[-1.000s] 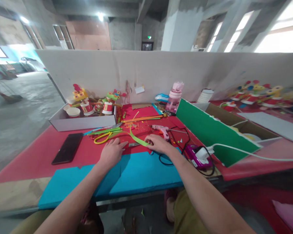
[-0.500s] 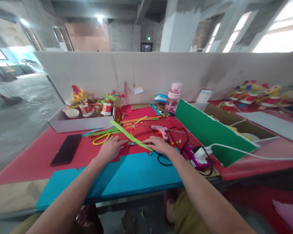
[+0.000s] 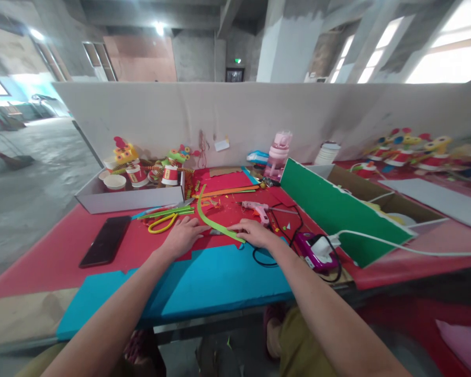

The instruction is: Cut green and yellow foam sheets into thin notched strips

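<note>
A light green paper strip (image 3: 215, 226) curves up from the table, its free end leaning away from me. My right hand (image 3: 253, 233) is closed on its near end, pinching it between thumb and fingers. Beside it, my left hand (image 3: 185, 236) rests on the red table cover with its fingers stretched towards the strip. A small grey flat piece (image 3: 215, 232) lies between the two hands, partly hidden by the strip; its kind is unclear. Just left of my left hand are yellow-handled scissors (image 3: 160, 224) and several green strips (image 3: 168, 211).
A pink glue gun (image 3: 259, 209) lies behind my right hand, its cord running near a purple power socket (image 3: 316, 254). A green-sided box (image 3: 345, 214) stands right; a white box (image 3: 131, 200) with paper cups stands left. A black phone (image 3: 105, 242) and blue sheet (image 3: 220, 277) lie nearer.
The strip's free end has swung from the left to a more upright curve pointing away from me. Both hands stay in nearly the same place.
</note>
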Motion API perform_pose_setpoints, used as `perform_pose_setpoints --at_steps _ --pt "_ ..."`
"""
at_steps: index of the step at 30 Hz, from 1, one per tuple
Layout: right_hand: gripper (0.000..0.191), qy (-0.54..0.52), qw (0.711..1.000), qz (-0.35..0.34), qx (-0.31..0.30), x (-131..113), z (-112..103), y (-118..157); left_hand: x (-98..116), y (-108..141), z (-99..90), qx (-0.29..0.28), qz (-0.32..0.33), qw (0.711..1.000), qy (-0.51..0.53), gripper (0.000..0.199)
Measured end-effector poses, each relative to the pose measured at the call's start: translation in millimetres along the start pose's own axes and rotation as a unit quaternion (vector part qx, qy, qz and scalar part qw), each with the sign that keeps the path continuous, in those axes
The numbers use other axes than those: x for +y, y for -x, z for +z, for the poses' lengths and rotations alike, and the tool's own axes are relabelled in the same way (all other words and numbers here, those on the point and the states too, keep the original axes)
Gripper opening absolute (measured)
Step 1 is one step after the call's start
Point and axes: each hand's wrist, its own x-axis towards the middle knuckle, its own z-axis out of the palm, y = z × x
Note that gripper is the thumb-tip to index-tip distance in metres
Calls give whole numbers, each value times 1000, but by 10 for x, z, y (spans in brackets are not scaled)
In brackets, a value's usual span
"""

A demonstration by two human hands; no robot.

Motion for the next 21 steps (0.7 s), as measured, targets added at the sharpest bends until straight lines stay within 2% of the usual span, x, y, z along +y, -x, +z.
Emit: perform_pose_setpoints --at_steps 14,21 --pt "40 12 1000 13 -9 -17 8 5 17 -19 15 15 31 999 36 40" --pt "40 21 1000 17 -10 -42 -4 11 12 -60 31 4 46 998 43 40"
